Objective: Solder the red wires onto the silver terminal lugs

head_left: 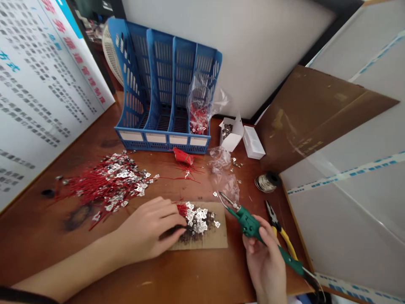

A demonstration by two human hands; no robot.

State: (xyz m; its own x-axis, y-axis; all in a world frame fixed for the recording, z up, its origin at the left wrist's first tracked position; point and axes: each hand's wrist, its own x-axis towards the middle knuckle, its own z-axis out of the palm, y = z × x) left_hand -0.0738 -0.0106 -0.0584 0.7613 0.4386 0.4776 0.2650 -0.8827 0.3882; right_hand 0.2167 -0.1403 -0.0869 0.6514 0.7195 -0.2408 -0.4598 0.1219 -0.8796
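Note:
My left hand [152, 230] lies on a cardboard piece [218, 234], its fingers curled over red wires at the edge of a cluster of silver metal terminals [196, 217]. Dark burn marks stain the cardboard under that cluster. My right hand [264, 257] holds a green-handled soldering iron [249, 223] like a pen, its metal tip reaching left towards the terminals without touching them. Further left, a loose heap of red wires with silver terminals [107, 181] lies on the wooden table [126, 270].
A blue slotted file holder [158, 84] stands at the back, with a plastic bag of red wires [198, 112] against it. Nearby are a small white box [230, 133], a solder spool [267, 182] and yellow-handled pliers [278, 228]. Printed boards and brown card wall the table.

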